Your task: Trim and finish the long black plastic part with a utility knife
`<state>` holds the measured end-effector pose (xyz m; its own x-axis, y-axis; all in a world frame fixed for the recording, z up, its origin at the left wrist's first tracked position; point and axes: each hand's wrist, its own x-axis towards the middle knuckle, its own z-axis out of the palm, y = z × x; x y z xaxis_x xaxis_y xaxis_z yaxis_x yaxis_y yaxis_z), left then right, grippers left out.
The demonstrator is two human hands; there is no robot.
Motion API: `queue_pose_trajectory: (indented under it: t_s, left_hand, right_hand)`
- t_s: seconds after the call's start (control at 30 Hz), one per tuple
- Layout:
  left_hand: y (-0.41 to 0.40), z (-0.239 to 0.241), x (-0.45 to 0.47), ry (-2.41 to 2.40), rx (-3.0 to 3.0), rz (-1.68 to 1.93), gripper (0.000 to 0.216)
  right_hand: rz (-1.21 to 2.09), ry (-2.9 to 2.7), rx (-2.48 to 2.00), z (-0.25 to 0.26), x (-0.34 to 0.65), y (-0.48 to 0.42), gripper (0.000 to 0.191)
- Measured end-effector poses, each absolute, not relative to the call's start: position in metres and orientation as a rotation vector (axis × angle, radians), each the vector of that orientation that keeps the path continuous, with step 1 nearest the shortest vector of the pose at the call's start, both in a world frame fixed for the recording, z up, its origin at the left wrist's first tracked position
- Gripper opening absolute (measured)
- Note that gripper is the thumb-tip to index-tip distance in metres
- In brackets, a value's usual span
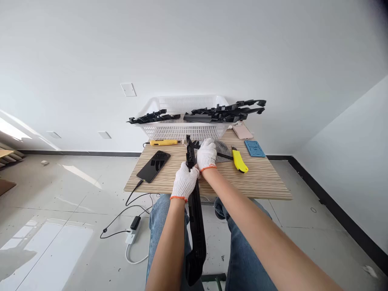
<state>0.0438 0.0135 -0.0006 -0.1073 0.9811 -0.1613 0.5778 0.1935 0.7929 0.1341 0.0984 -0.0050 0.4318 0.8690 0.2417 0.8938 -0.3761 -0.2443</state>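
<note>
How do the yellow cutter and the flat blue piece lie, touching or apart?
Apart. The head view shows a strip of tabletop between the yellow cutter and the flat blue piece.

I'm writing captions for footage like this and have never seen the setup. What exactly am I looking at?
There is no machine here, just a person wearing white gloves. The single picture comes from a camera worn on the head, looking forward and down, so the arms reach away from you. The left hand grips a long black part. The right hand is just beside it, near a grey cloth; what its fingers hold is hidden. On the striped table lie a dark phone, a yellow-handled tool, a bright yellow cutter and a blue pad. Toward the wall, a white basket carries more black parts, some jutting past its rim.
</note>
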Motion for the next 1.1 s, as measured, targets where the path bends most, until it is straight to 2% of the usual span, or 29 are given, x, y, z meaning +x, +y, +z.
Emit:
queue_pose_trajectory:
  t_s: [0.3, 0.47, 0.73, 0.93, 1.0, 1.1]
  left_hand:
    - [0.012, -0.002, 0.045, 1.791, 1.426, 0.743, 0.022]
    - [0.013, -0.003, 0.046, 1.765, 1.414, 0.747, 0.021]
    - [0.012, -0.007, 0.046, 1.694, 1.344, 0.779, 0.02]
    - [0.007, 0.002, 0.047, 1.64, 1.32, 0.802, 0.014]
    - [0.006, 0.004, 0.048, 1.616, 1.307, 0.801, 0.011]
    - [0.005, 0.003, 0.048, 1.579, 1.283, 0.817, 0.01]
  right_hand:
    - [0.185, -1.851, -2.182, -0.002, 0.187, 0.045, 0.041]
    - [0.389, -1.627, -2.105, -0.005, 0.202, 0.041, 0.037]
    - [0.408, -1.493, -1.947, -0.019, 0.204, 0.061, 0.04]
    - [0.292, -1.36, -1.589, -0.001, 0.212, 0.052, 0.036]
    - [0.401, -1.405, -1.369, 0.01, 0.219, 0.054, 0.038]
    - [0.924, -1.546, -1.161, 0.02, 0.228, 0.065, 0.053]
